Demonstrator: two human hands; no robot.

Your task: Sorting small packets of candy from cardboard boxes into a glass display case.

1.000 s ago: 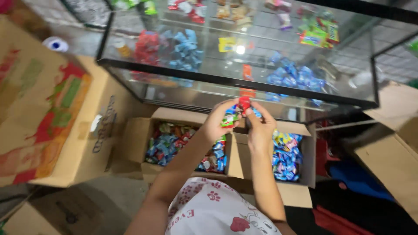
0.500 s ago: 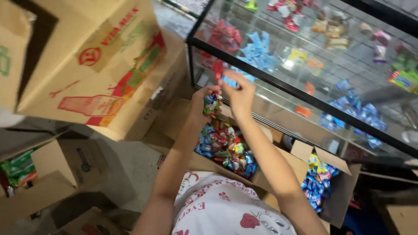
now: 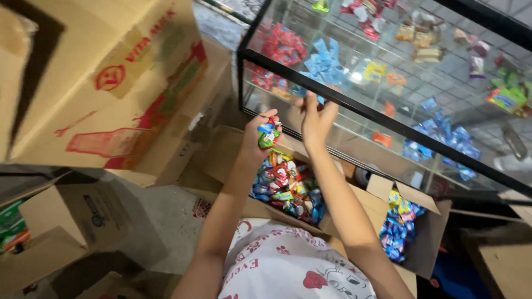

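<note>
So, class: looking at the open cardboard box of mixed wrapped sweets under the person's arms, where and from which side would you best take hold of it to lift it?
Grip the cardboard box low on its two opposite side walls, probably coming from the person's own near side. Its flaps stand open and would likely bend, and the sweets are heaped loose, so it should stay level. The glass case blocks the far side.

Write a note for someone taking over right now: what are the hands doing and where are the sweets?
Left hand: fingers shut on a bunch of small colourful wrapped sweets.
Right hand: open, raised against the front of the black-framed glass display case.
Done: red, blue and yellow packets already lie on the case's shelves.
Left: the open brown cardboard box below remains full of mixed sweets; a second box holds blue packets.
</note>
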